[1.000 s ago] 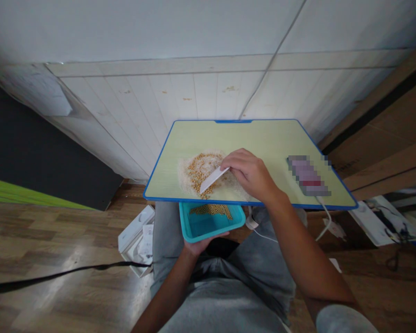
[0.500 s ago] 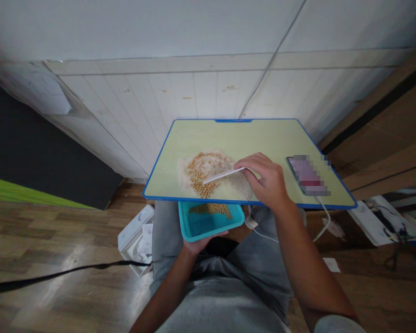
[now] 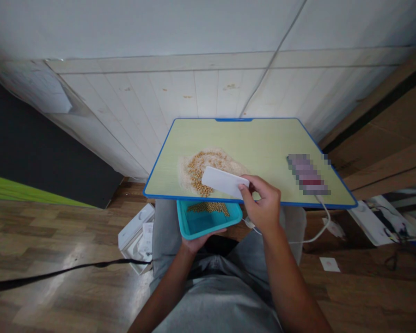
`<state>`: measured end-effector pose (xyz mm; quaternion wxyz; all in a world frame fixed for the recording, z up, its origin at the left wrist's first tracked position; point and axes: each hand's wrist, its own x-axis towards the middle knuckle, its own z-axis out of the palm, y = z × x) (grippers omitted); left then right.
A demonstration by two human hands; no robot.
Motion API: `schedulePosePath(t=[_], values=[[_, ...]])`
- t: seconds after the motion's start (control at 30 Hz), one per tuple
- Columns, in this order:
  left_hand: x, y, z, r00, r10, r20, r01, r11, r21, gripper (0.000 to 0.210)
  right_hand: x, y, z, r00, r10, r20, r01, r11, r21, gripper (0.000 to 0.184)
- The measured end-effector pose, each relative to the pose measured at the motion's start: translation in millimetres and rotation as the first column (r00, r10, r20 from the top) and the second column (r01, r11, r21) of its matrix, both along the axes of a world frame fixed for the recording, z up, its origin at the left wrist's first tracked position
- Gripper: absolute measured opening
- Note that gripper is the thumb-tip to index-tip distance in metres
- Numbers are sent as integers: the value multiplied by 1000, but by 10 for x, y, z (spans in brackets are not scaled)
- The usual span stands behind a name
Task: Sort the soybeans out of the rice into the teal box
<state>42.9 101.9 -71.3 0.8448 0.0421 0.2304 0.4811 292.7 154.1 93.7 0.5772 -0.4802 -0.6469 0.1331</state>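
Observation:
My right hand [image 3: 263, 200] pinches one end of a flat white card [image 3: 225, 181], thumb on top. The card hangs over the near side of a mixed pile on the small table [image 3: 270, 138]. In that pile, yellow soybeans [image 3: 195, 178] lie among white rice grains [image 3: 234, 165]. Below the table's near edge, my left hand [image 3: 197, 241] holds a turquoise plastic tub [image 3: 197, 229] from underneath, most of its fingers hidden. Soybeans [image 3: 210, 208] cover the far part of the tub's bottom.
A phone [image 3: 308, 175], blurred out, lies on the table's right with a white cable [image 3: 329, 217] running off the edge. White panelled wall [image 3: 180, 92] stands behind. An open white box [image 3: 137, 236] is on the floor at left; brown cardboard [image 3: 395, 134] rises at right.
My right hand has drawn back toward the table's near edge. The card has turned from edge-on to showing its broad face. The tub has shifted very slightly left.

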Motion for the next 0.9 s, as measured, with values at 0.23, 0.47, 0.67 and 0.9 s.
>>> schedulePosePath(t=[0.23, 0.47, 0.67, 0.9], values=[[69, 7, 235, 996, 65, -66, -72, 991, -108, 91, -2, 11, -100, 998, -48, -44, 47, 999, -19, 16], [64, 14, 160, 997, 47, -55, -51, 996, -75, 77, -30, 48, -139, 998, -23, -56, 19, 998, -65, 18], [61, 8, 177, 995, 37, -91, -41, 998, -38, 83, -46, 57, -126, 999, 17, -52, -20, 998, -63, 16], [47, 22, 141, 999, 27, -46, -28, 1000, -5, 87, -29, -4, -69, 998, 32, -51, -35, 998, -55, 17]])
